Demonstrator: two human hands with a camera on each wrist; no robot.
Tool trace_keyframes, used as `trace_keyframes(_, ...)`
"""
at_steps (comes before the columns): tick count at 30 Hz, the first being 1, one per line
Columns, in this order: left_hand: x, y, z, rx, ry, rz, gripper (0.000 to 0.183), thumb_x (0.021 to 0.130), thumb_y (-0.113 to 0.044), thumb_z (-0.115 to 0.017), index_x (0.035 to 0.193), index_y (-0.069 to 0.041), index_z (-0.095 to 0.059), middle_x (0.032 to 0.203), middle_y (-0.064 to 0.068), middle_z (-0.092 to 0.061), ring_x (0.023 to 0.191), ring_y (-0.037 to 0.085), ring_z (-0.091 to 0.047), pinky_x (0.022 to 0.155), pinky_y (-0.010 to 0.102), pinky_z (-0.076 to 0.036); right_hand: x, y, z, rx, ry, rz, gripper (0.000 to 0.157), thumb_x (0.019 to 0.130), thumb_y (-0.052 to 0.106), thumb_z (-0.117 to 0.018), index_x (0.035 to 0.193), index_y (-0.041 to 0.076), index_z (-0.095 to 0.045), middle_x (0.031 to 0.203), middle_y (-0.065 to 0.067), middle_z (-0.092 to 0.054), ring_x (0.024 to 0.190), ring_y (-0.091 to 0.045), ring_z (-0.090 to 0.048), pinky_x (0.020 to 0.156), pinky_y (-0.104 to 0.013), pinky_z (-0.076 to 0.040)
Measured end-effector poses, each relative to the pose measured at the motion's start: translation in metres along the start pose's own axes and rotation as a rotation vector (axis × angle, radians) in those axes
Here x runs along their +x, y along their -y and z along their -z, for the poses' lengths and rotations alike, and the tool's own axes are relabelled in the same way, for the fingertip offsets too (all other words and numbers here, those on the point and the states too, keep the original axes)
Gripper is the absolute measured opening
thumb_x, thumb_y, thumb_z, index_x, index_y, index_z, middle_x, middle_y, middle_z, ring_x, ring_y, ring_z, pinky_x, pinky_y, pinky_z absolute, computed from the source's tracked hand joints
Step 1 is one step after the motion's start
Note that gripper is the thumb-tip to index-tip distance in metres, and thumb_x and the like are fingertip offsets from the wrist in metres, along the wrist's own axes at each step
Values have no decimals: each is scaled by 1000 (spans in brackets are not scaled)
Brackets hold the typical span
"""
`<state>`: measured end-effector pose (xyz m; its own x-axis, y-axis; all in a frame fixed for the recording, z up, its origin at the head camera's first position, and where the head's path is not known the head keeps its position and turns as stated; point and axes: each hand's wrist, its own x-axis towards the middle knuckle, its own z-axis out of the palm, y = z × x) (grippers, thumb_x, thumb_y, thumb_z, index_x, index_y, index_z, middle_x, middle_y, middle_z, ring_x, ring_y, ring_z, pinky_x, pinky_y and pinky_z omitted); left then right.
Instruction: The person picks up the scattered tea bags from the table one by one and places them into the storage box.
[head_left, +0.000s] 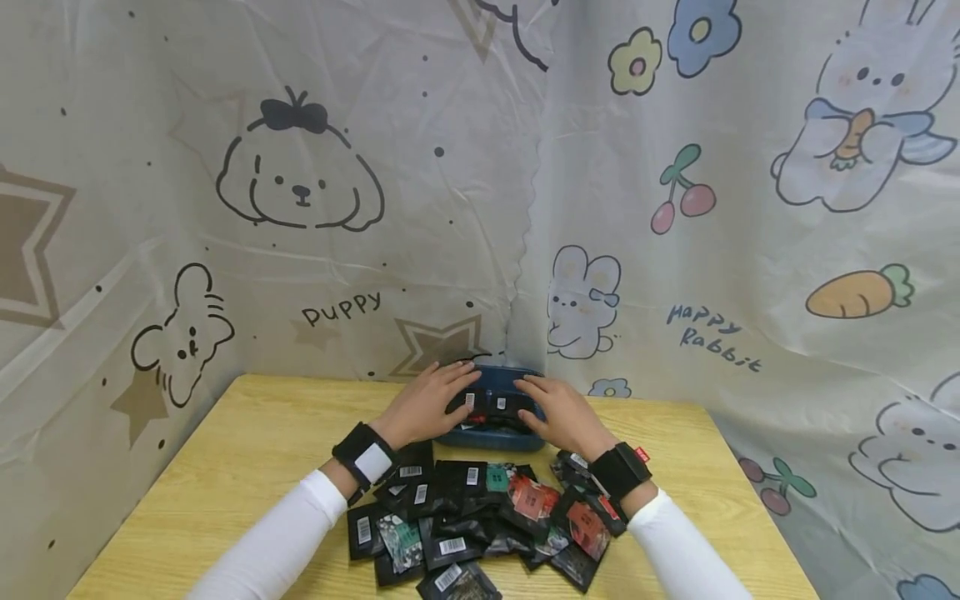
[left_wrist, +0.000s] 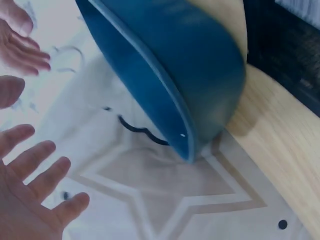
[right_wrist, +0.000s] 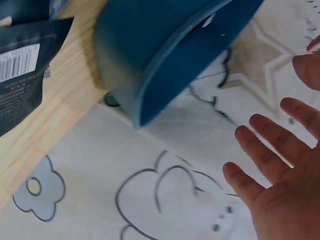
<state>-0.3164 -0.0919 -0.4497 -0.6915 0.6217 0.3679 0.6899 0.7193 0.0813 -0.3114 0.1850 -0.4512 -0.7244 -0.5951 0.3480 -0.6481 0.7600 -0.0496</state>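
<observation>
A dark blue plastic bin (head_left: 489, 438) stands near the table's back edge, with several black packets (head_left: 501, 405) inside. Over its left side is my left hand (head_left: 429, 403), fingers extended. My right hand (head_left: 568, 412) is over the right side in a similar pose. The left wrist view shows that hand (left_wrist: 37, 185) with spread fingers, apart from the bin (left_wrist: 195, 65). In the right wrist view too, the hand (right_wrist: 285, 165) has its fingers spread, with a gap to the bin wall (right_wrist: 135, 45). Neither palm holds anything.
Several black sachets (head_left: 452, 546) with white barcode labels lie heaped on the wooden table (head_left: 247, 467) in front of the bin, some with red or green panels (head_left: 534, 497). A printed cloth (head_left: 450, 200) with cartoon animals hangs behind and beside the table.
</observation>
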Motion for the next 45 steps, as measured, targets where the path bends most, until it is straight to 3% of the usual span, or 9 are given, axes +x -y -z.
trace_keyframes(5, -27, -17, 9, 6, 6, -44, 57, 95, -42, -54, 145, -15, -44, 149, 11, -45, 135, 28, -41, 110, 56, -34, -29, 15, 7, 0, -54, 49, 53, 91, 36, -64, 138, 14, -52, 136, -15, -56, 118, -31, -55, 96, -47, -49)
trace_keyframes(12, -56, -33, 8, -58, 45, -26, 57, 94, -40, -57, 145, -19, -43, 148, 9, -46, 131, 26, -45, 104, 52, -42, -68, 33, -7, 29, 12, 37, 55, 89, 37, -66, 139, 17, -52, 138, -13, -55, 119, -29, -55, 96, -45, -50)
trace_keyframes(20, -89, -31, -23, -137, 225, 18, 64, 90, -47, -59, 146, -19, -42, 148, 13, -44, 130, 31, -46, 98, 53, -47, -93, 44, -30, 117, 147, 17, 64, 87, 50, -64, 141, 20, -49, 138, -13, -54, 121, -31, -54, 97, -49, -49)
trace_keyframes(24, -98, -32, -34, -181, 334, 42, 66, 90, -51, -58, 147, -24, -40, 149, 10, -44, 129, 30, -47, 96, 55, -48, -99, 48, -35, 141, 212, -17, 68, 86, 54, -63, 144, 23, -46, 142, -13, -50, 124, -33, -51, 98, -52, -47)
trace_keyframes(27, -103, -35, -39, -190, 379, 41, 60, 92, -50, -55, 146, -27, -41, 147, 7, -47, 128, 28, -49, 95, 53, -49, -104, 51, -37, 149, 263, -30, 66, 86, 52, -64, 143, 24, -46, 144, -13, -49, 123, -33, -52, 95, -51, -49)
trace_keyframes(33, -107, -39, -39, -192, 349, 23, 48, 96, -37, -55, 142, -25, -48, 139, 5, -56, 122, 23, -54, 94, 49, -51, -110, 52, -45, 163, 315, -31, 58, 90, 47, -61, 142, 27, -46, 145, -10, -48, 121, -29, -55, 90, -48, -53)
trace_keyframes(40, -107, -39, -41, -152, 306, -25, 45, 93, -9, -55, 137, -19, -53, 133, 5, -61, 115, 21, -59, 89, 43, -55, -110, 51, -49, 133, 259, 32, 51, 93, 29, -63, 142, 25, -47, 139, -9, -55, 112, -25, -61, 83, -44, -56)
trace_keyframes(45, -107, -39, -42, -124, 252, -41, 40, 94, -5, -55, 132, -17, -58, 125, 3, -67, 105, 18, -65, 83, 40, -57, -109, 53, -50, 109, 239, 45, 52, 91, 13, -63, 140, 23, -49, 135, -6, -59, 104, -22, -65, 77, -39, -58)
